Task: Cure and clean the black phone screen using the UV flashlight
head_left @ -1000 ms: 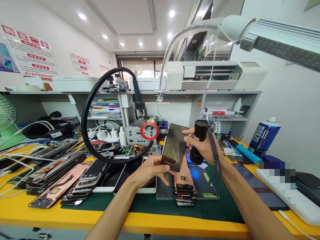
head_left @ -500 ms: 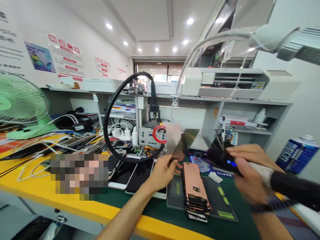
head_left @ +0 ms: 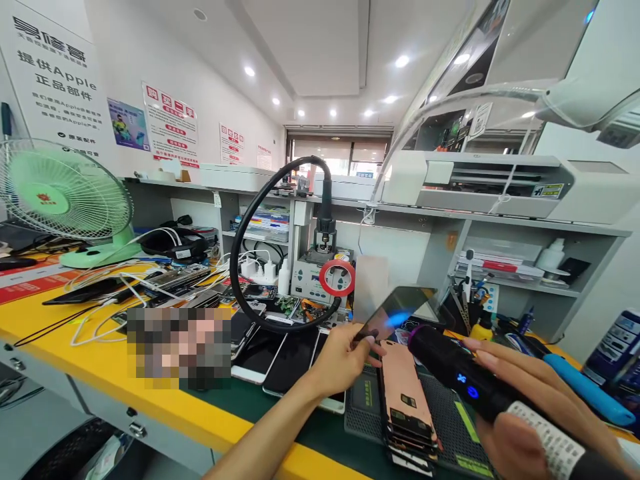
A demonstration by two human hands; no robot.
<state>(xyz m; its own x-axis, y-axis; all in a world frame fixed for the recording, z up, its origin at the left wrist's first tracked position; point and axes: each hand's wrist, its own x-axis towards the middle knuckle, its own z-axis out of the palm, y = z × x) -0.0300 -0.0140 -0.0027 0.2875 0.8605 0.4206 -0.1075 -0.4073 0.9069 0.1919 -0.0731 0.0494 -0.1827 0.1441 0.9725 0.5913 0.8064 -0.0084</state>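
My left hand [head_left: 345, 357] pinches the lower corner of a dark, glossy phone panel [head_left: 400, 308], held tilted above the bench. My right hand [head_left: 530, 393] is wrapped round a black handheld lamp [head_left: 450, 370] with blue lit symbols. The lamp's front end points at the panel, where a blue glow shows. Below, a stack of copper-coloured phone parts [head_left: 405, 383] lies on a grey textured mat [head_left: 363, 407]. To its left, several phones lie side by side, among them a white-edged one with a black screen [head_left: 295, 360].
A black looped hose [head_left: 237, 247] rises from a grey station [head_left: 307, 277] behind my left hand. Cables and devices cover the left bench near a green fan [head_left: 45, 193]. At the right are a blue spray can [head_left: 613, 360] and a tool holder [head_left: 460, 310].
The view has shifted, so the scene sits further right and lower. The panel has tilted flatter, and a blue glow now shows on it. The lamp's label has come into view.
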